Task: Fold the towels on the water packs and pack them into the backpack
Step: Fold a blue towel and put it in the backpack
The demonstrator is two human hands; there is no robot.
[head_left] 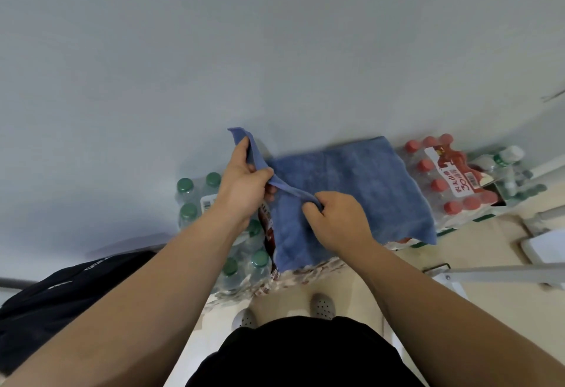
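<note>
Blue towel (351, 178) lies across water packs (443, 178), left edge lifted: left grip (244, 184) pinches its far corner, right grip (336, 218) the near part. Keep edge taut, lay onto right edge w/ corners matched.

The blue towel (351, 191) hides the tops of the packs beneath it. The left hand (244, 184) and its forearm cover part of the green-capped pack (195, 200). The right hand (336, 218) curls its fingertips out of sight in the towel's fold. The dark backpack (46, 301) is cut off by the left edge; the red-capped pack (440, 184) has label print too small to read
</note>
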